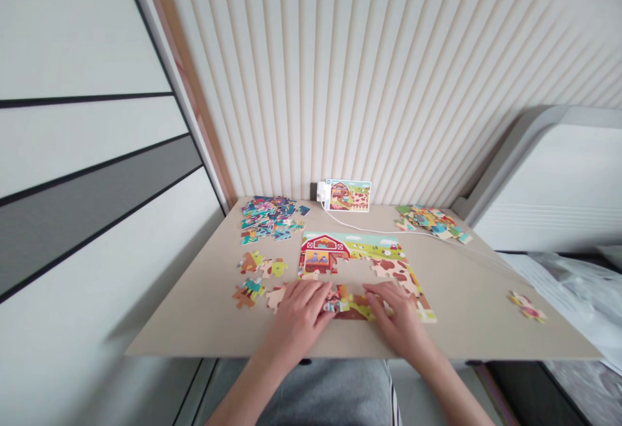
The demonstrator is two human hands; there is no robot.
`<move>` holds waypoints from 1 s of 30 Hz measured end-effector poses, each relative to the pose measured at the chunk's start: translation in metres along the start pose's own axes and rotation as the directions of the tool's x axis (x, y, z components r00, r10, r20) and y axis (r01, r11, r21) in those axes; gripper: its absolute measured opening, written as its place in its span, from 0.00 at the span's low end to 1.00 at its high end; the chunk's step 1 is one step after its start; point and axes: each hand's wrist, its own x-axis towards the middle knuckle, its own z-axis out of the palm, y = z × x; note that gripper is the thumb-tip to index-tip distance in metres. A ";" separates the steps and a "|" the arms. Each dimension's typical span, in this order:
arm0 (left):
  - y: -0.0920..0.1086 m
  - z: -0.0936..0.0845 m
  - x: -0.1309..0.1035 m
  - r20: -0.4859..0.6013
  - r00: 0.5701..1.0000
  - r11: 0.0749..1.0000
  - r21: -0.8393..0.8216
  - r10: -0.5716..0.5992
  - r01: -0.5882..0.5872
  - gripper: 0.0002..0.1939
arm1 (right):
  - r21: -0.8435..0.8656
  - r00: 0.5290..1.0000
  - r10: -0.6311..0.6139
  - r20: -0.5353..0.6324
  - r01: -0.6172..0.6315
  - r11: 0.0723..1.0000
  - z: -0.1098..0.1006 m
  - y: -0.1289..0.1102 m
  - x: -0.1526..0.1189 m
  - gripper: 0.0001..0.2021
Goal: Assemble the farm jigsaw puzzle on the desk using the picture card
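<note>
A partly assembled farm puzzle (pixel 403 251) lies on the beige table, with a red barn at its upper left, a spotted cow at the right and a gap in the middle. My left hand (pixel 302 313) rests over its lower left part, fingers pressed close together beside a colourful piece (pixel 341 298); whatever is under the fingertips is hidden. My right hand (pixel 396 313) lies on the lower right part, fingers spread and thumb apart, holding nothing. Several loose pieces (pixel 250 292) lie left of my left hand, one pink piece (pixel 275 296) right beside it.
Against the ribbed wall stands a reference picture card (pixel 350 195) near a white charger (pixel 321 191), whose cable crosses the table (pixel 194 322). A blue-purple pile of pieces (pixel 269 215) is back left, a yellow-green pile (pixel 432 221) back right. Pieces (pixel 527 307) lie far right.
</note>
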 end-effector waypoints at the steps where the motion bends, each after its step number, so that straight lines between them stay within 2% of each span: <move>1: 0.004 0.004 0.004 0.014 1.000 1.000 -0.006 0.013 -0.013 0.23 | 0.051 0.999 0.024 0.033 -0.026 0.998 0.008 -0.012 0.003 0.13; 3: 0.008 0.009 0.009 0.037 0.999 1.000 -0.013 0.015 -0.015 0.23 | 0.145 0.995 0.064 0.079 -0.075 0.987 0.019 -0.027 0.010 0.14; 6: 0.005 0.015 0.011 0.050 0.999 1.000 -0.014 -0.005 0.005 0.22 | 0.228 0.984 0.120 0.133 -0.149 0.962 0.024 -0.027 0.025 0.13; 11: -0.004 0.024 0.008 0.000 0.996 0.995 0.050 -0.087 0.087 0.25 | 0.264 0.955 0.281 0.094 -0.297 0.918 0.019 0.009 0.056 0.17; 14: -0.003 0.025 0.006 0.014 0.993 0.991 0.074 -0.114 0.113 0.17 | 0.251 0.937 0.338 0.086 -0.349 0.903 0.018 0.029 0.073 0.20; 17: 0.000 0.023 0.006 0.032 0.992 0.990 0.073 -0.124 0.121 0.11 | 0.190 0.939 0.321 0.121 -0.339 0.921 0.021 0.036 0.083 0.19; 24: 0.001 0.022 0.007 0.029 0.993 0.991 0.073 -0.116 0.114 0.09 | -0.023 0.957 0.248 0.150 -0.248 0.969 0.030 0.030 0.091 0.14; 30: 0.000 0.022 0.006 0.037 0.991 0.989 0.075 -0.132 0.129 0.09 | -0.223 0.972 0.216 0.089 -0.192 0.956 0.036 0.021 0.087 0.11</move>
